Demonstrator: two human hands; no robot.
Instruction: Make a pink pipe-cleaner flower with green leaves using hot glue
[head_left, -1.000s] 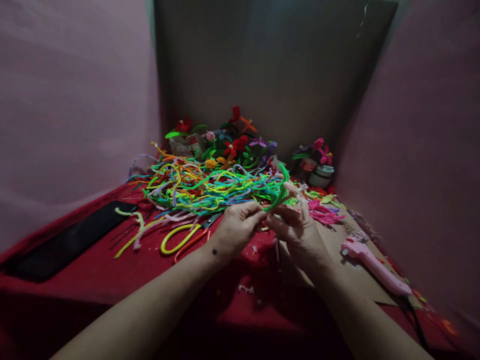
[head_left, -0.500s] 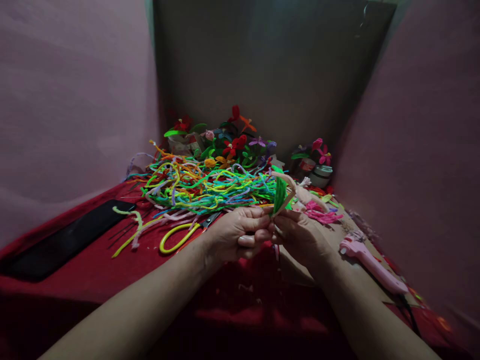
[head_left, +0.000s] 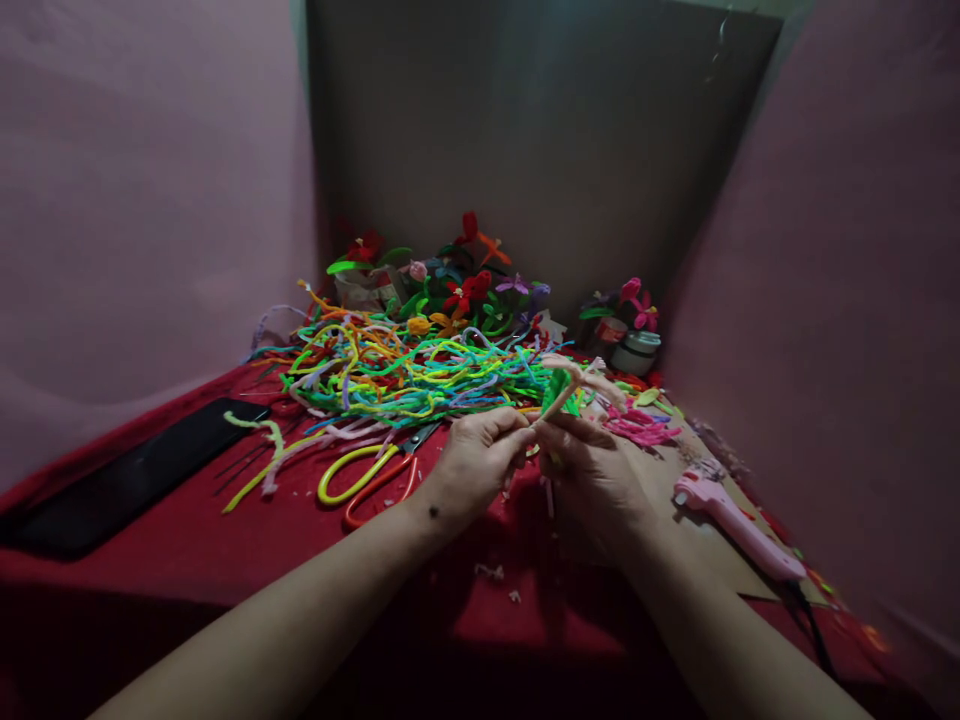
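Between my two hands, above the red cloth (head_left: 517,640), is a piece made of pipe cleaners. A pale pink pipe cleaner (head_left: 559,400) bends over a bundle of green pipe cleaners (head_left: 558,386). My left hand (head_left: 484,460) pinches the lower end of the pink strand between thumb and fingers. The fingers of my right hand (head_left: 592,475) are closed round the base of the green bundle, hiding where the strands meet. Scissors (head_left: 356,472) with one yellow and one red-orange handle lie beside my left wrist.
A tangled heap of coloured pipe cleaners (head_left: 420,370) spreads beyond my hands. Finished fuzzy flowers (head_left: 469,290) stand at the back. On the left lies a black flat device (head_left: 135,480). To the right, a pink glue gun (head_left: 742,525) with a cord rests on cardboard (head_left: 660,480).
My left hand has turned and moved slightly away from my right, now pinching the pink strand's end. The pink strand leans lower over the green bundle, and more of the scissors shows.
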